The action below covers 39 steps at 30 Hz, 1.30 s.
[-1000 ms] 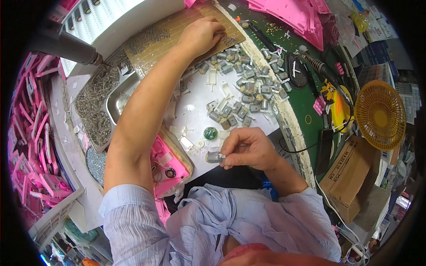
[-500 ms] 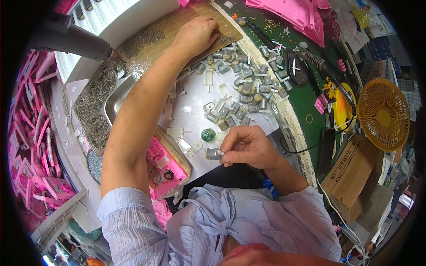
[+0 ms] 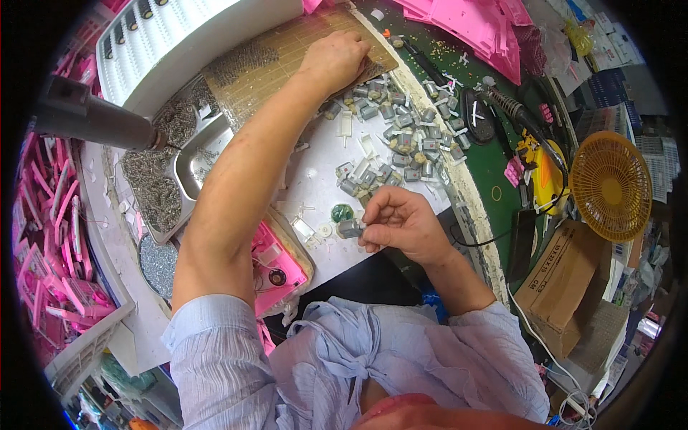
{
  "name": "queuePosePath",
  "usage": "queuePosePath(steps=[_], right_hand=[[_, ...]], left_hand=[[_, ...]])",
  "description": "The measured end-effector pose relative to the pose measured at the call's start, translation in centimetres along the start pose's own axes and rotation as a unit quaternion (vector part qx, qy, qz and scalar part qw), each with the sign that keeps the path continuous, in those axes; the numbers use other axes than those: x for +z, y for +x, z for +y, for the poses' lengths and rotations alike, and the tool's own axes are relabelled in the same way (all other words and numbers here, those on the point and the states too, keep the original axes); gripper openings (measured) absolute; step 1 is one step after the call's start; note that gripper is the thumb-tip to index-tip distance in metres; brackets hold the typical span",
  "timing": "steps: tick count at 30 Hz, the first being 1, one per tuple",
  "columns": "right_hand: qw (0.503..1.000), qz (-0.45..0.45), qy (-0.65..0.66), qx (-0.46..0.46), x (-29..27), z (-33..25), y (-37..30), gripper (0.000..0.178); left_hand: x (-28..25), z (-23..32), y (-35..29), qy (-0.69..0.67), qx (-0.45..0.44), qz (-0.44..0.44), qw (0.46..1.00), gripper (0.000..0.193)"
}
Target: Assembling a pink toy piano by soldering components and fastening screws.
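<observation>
My right hand pinches a small grey motor with a white end piece between thumb and fingers. A green translucent round pot sits just beyond that motor. Far off, my left hand rests at the right end of a brown board, its fingers curled down beside small dark metal bits. Whatever its fingertips hold is hidden. Many similar grey motors lie heaped on the white worktop between the hands, with a few white plastic housings among them.
At left are a metal tray with small metal parts, a dark-bodied power tool and heaped pink parts. A pink casing lies near my left elbow. To the right are a soldering iron, a yellow basket and a carton.
My left hand has slid slightly right along the board's end. My right hand has raised the motor a little, toward the green pot. The whole view has shifted slightly.
</observation>
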State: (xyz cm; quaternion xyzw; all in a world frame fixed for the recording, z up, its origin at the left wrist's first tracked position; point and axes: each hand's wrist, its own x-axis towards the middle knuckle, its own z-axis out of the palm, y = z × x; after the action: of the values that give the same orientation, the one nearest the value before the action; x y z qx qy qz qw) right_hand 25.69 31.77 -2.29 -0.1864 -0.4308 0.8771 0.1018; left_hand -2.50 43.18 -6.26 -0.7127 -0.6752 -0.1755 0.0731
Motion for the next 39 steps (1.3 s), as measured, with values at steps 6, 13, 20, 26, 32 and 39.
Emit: queuePosePath(steps=[6, 13, 20, 26, 32, 39], right_hand=[[1.0, -0.006, -0.015, 0.009, 0.3, 0.0, -0.2, 0.017], [1.0, 0.001, -0.025, 0.002, 0.4, -0.4, -0.6, 0.018], [0.996, 0.061, -0.024, -0.067, -0.8, -0.7, -1.1, 0.022], [0.978, 0.14, 0.022, -0.151, 0.0, -2.2, 3.5, 0.025], [0.984, 0.008, 0.13, -0.125, 4.1, -0.2, 6.8, 0.015], [0.986, -0.013, 0.138, -0.093, 6.5, 1.2, 7.0, 0.014]], left_hand=[[-0.4, -0.7, 1.4, 0.01, -0.009, -0.076, 0.997, 0.02], [0.0, 0.2, 1.2, 0.022, -0.052, -0.049, 0.997, 0.021], [-1.6, -0.4, -1.3, -0.211, -0.192, 0.164, 0.944, 0.025], [-11.7, 5.4, -12.7, -0.555, -0.26, 0.099, 0.784, 0.024], [-14.2, 8.8, -20.2, -0.526, -0.207, 0.192, 0.802, 0.011], [-14.6, 9.3, -23.1, -0.393, -0.175, 0.265, 0.863, 0.016]])
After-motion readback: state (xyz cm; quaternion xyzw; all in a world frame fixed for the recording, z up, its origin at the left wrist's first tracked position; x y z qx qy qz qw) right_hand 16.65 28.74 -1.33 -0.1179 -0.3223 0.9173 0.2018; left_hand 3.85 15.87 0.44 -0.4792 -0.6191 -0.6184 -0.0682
